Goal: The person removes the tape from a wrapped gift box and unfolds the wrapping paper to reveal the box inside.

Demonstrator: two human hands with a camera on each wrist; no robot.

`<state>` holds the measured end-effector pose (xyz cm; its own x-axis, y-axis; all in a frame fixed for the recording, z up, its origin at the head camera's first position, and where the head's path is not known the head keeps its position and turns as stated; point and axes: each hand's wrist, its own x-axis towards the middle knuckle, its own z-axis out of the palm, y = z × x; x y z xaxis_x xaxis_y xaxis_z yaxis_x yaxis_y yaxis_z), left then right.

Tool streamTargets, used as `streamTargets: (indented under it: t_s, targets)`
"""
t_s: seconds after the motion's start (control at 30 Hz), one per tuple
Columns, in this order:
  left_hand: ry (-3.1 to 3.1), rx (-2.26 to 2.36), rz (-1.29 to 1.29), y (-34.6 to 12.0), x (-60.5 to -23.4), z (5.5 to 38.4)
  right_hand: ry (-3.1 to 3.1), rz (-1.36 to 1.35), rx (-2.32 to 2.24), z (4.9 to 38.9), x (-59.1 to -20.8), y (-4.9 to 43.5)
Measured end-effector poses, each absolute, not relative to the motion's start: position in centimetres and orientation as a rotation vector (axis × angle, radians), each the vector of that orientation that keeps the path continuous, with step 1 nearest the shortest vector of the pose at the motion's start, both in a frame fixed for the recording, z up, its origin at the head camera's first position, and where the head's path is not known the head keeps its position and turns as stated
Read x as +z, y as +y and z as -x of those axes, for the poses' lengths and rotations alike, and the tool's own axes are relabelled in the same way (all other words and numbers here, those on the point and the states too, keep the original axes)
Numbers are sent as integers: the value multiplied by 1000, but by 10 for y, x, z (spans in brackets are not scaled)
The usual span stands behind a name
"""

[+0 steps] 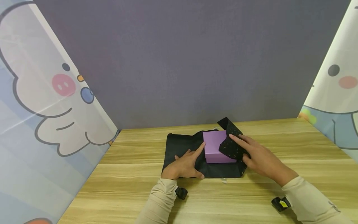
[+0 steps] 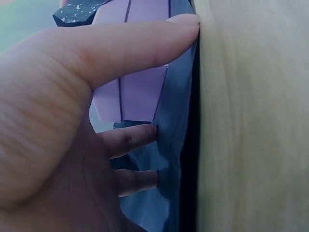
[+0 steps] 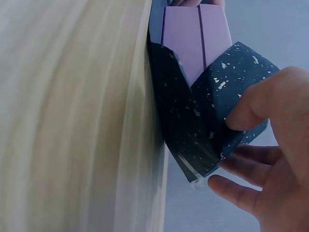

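Observation:
A lilac box [image 1: 214, 143] sits on a sheet of black wrapping paper [image 1: 179, 145]. My left hand [image 1: 183, 165] rests on the paper left of the box, fingers spread, index fingertip at the box's left edge. In the left wrist view its thumb [image 2: 145, 46] lies near the paper's front edge. At the box's right side my right hand [image 1: 261, 157] holds the raised, gold-flecked flap [image 1: 231, 146], which covers part of the box top. The right wrist view shows the thumb [image 3: 246, 113] on the flap, with other fingers partly hidden behind it.
Paper and box lie on a wood-grain table [image 1: 126, 186], near a grey back panel [image 1: 179, 62]. A bit of clear tape [image 1: 224, 180] shows at the paper's front edge. Printed cartoon cloths [image 1: 42, 77] flank both sides.

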<state>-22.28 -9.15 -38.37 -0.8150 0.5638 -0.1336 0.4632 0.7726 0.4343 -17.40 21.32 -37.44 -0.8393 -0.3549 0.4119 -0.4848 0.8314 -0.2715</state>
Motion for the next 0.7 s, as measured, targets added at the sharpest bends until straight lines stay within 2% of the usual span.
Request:
streamTargets:
  t_s: [0.43, 0.7]
  targets:
    - [2709, 545, -784, -92, -384, 223, -2694, -430, 621, 178, -371, 213]
    - [2697, 556, -780, -92, -384, 223, -2460, -395, 749, 180, -364, 219]
